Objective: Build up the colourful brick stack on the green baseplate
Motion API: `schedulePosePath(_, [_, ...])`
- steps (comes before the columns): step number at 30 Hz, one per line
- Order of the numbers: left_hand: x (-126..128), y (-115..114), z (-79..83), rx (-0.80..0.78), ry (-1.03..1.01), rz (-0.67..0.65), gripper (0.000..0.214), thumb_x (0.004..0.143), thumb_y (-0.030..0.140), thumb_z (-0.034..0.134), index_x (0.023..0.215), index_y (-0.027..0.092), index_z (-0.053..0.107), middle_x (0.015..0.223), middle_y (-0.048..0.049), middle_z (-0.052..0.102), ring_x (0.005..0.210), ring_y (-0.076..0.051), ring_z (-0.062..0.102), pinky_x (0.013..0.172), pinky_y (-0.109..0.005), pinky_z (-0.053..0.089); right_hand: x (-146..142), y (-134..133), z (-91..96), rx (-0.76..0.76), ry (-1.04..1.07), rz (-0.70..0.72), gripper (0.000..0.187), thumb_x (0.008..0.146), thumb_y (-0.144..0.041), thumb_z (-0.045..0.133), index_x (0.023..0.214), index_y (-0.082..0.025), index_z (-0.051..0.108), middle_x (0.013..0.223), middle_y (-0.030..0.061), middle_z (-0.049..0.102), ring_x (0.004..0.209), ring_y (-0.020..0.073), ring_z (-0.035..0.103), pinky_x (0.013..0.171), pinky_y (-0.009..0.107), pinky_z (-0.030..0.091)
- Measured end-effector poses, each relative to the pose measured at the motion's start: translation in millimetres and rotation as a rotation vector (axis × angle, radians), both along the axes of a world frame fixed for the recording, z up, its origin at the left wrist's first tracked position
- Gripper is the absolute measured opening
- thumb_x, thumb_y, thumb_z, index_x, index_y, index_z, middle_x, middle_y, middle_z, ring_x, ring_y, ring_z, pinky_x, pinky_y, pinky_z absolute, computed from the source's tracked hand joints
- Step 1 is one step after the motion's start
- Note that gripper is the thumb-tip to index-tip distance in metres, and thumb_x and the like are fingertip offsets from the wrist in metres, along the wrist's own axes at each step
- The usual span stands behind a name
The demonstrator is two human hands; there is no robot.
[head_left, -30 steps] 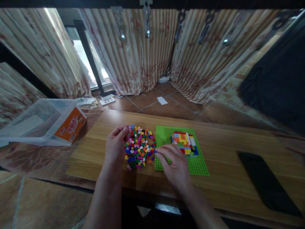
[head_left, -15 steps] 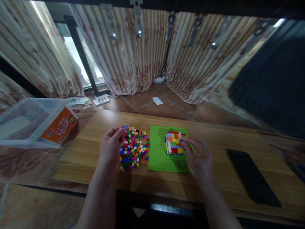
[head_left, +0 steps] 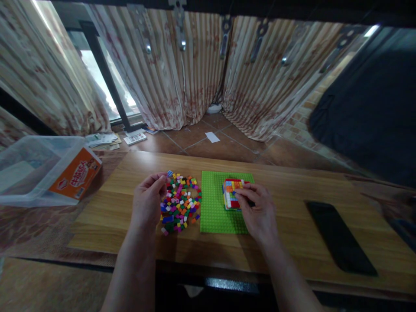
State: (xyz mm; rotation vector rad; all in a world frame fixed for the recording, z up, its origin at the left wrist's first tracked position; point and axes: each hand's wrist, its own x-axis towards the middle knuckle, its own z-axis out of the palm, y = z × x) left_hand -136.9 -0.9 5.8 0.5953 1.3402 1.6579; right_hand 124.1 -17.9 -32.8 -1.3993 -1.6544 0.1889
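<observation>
A green baseplate (head_left: 211, 216) lies on the wooden table, bearing a low block of multicoloured toy bricks (head_left: 230, 200) with red, white, orange and yellow on top. My right hand (head_left: 256, 208) is over this block's right side, thumb and forefinger pinching a small blue brick (head_left: 234, 193) at its top surface. The hand hides part of the block. At the upper left of a loose pile of small bricks (head_left: 182, 203), my left hand (head_left: 150, 188) is closed in a pinch. What its fingertips hold, if anything, cannot be made out. A blue brick (head_left: 169, 173) shows just beyond them.
A black phone-like slab (head_left: 341, 238) lies on the table (head_left: 289, 186) at the right. Left of the table stands a clear plastic bin (head_left: 42, 169) with an orange label. Papers (head_left: 134, 138) lie on the floor near the curtains (head_left: 162, 78).
My right hand has moved left across the top of the brick block with the blue brick. My left hand stays pinched beside the pile. The whole view has shifted slightly.
</observation>
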Motion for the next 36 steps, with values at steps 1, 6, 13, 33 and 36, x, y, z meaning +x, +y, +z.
schedulePosePath(1, [-0.1, -0.1, 0.3, -0.003, -0.003, 0.001, 0.025, 0.052, 0.025, 0.079, 0.072, 0.013, 0.071, 0.063, 0.0014, 0.062, 0.052, -0.005, 0.044, 0.049, -0.016, 0.032, -0.2, -0.2, 0.0, -0.009, 0.011, -0.001, 0.014, 0.088, -0.028, 0.062, 0.089, -0.027, 0.076, 0.106, 0.0071, 0.064, 0.103, 0.0248, 0.059, 0.091, 0.047, 0.049])
schedulePosePath(6, [-0.6, -0.6, 0.5, -0.011, 0.003, 0.001, 0.026, 0.053, 0.026, 0.079, 0.073, 0.012, 0.071, 0.062, 0.0019, 0.061, 0.050, -0.004, 0.044, 0.048, -0.016, 0.031, -0.3, -0.6, 1.6, -0.027, 0.111, -0.010, 0.014, 0.086, -0.032, 0.064, 0.093, -0.025, 0.074, 0.113, 0.0087, 0.063, 0.106, 0.0250, 0.060, 0.093, 0.048, 0.049])
schedulePosePath(13, [-1.4, -0.1, -2.2, -0.004, 0.016, -0.003, 0.025, 0.054, 0.026, 0.079, 0.074, 0.013, 0.070, 0.063, 0.0014, 0.063, 0.052, -0.005, 0.047, 0.050, -0.017, 0.033, -1.8, 10.3, -4.6, -0.109, 0.182, -0.140, 0.035, 0.092, -0.046, 0.055, 0.112, -0.020, 0.067, 0.115, 0.0130, 0.065, 0.108, 0.0267, 0.060, 0.095, 0.051, 0.047])
schedulePosePath(33, [2.5, -2.1, 0.3, -0.010, 0.006, -0.014, 0.024, 0.053, 0.025, 0.079, 0.071, 0.013, 0.070, 0.057, 0.0026, 0.058, 0.050, -0.005, 0.043, 0.048, -0.017, 0.030, -8.5, 17.6, -8.6, -0.198, 0.177, -0.171, 0.049, 0.082, -0.052, 0.064, 0.115, -0.016, 0.066, 0.116, 0.0160, 0.063, 0.105, 0.0280, 0.059, 0.097, 0.050, 0.045])
schedulePosePath(36, [2.0, -1.7, -1.2, -0.003, 0.005, -0.024, 0.025, 0.053, 0.026, 0.079, 0.072, 0.012, 0.070, 0.059, 0.0023, 0.060, 0.051, -0.005, 0.044, 0.049, -0.017, 0.030, -8.3, 15.9, -7.5, -0.189, 0.164, -0.169, 0.049, 0.083, -0.053, 0.063, 0.115, -0.016, 0.066, 0.116, 0.0156, 0.063, 0.108, 0.0286, 0.059, 0.098, 0.050, 0.045])
